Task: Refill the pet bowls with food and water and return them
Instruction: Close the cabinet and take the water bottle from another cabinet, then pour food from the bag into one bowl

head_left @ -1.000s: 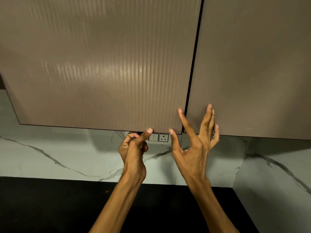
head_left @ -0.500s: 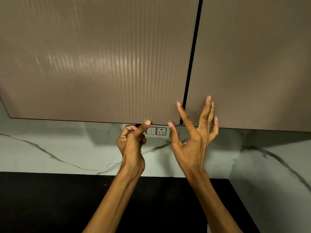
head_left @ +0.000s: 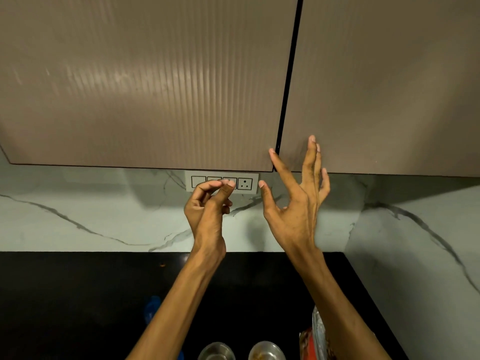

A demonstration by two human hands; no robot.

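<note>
Hands raised below closed cabinet doors [head_left: 155, 87]: left hand [head_left: 207, 216] loosely curled, grip holding nothing; right hand [head_left: 293, 203] spread, released. Two bowls [head_left: 217, 352] on counter [head_left: 78, 294].

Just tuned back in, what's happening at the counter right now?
A person stands at a black counter with both hands raised toward two closed wall cabinet doors. The right hand is spread open, its fingertips at the lower corner of the right door by the gap. The left hand is loosely curled in front of the switch plate, holding nothing. Two metal bowls sit at the counter's near edge, beside a bag.
</note>
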